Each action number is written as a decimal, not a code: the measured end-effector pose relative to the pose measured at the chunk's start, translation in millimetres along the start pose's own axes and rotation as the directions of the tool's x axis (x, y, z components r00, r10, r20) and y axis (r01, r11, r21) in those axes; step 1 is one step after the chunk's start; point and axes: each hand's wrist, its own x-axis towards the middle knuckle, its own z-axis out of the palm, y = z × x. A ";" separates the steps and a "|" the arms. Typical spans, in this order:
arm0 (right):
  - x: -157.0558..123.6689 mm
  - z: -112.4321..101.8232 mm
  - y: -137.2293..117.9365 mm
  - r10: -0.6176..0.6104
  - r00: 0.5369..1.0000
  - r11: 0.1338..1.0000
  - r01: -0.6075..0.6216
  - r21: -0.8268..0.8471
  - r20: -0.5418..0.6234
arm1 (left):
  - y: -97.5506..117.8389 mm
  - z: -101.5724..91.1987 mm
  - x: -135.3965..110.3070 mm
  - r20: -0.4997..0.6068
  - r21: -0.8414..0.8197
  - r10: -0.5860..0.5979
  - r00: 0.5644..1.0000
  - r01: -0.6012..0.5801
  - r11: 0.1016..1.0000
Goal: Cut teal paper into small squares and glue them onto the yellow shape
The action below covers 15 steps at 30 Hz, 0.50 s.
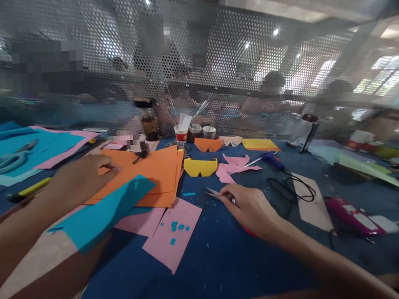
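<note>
My right hand is closed around a pair of scissors; the blades point left over the blue table, and a bit of red handle shows below the palm. My left hand hovers above orange sheets with its fingers bent and the tips together; whether anything small is between them is hidden. Below that hand a folded blue paper strip slants across the orange sheets. Pink paper with several tiny blue cut pieces lies between my hands. A thin blue sliver rests near the scissor tips.
Beyond are a yellow paper glasses shape, an orange one and pink scraps. Paper cups and a jar stand by the perforated metal screen. Right: a glue gun, cable and magenta device. Left: larger scissors.
</note>
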 end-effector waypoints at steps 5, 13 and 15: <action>-1.8 0.3 -2.0 -0.030 1.000 1.000 0.030 -0.002 -0.008 | 47.6 6.9 -48.5 0.015 -0.177 0.139 0.990 -0.134 0.975; -4.1 3.1 -3.5 -0.105 0.994 0.995 0.105 -0.003 -0.036 | 49.2 39.7 -89.3 0.131 -0.362 0.432 0.892 -0.362 0.859; -4.0 4.9 -2.9 -0.111 0.993 0.994 0.111 -0.010 -0.046 | 46.4 45.1 -91.8 0.131 -0.355 0.432 0.892 -0.365 0.861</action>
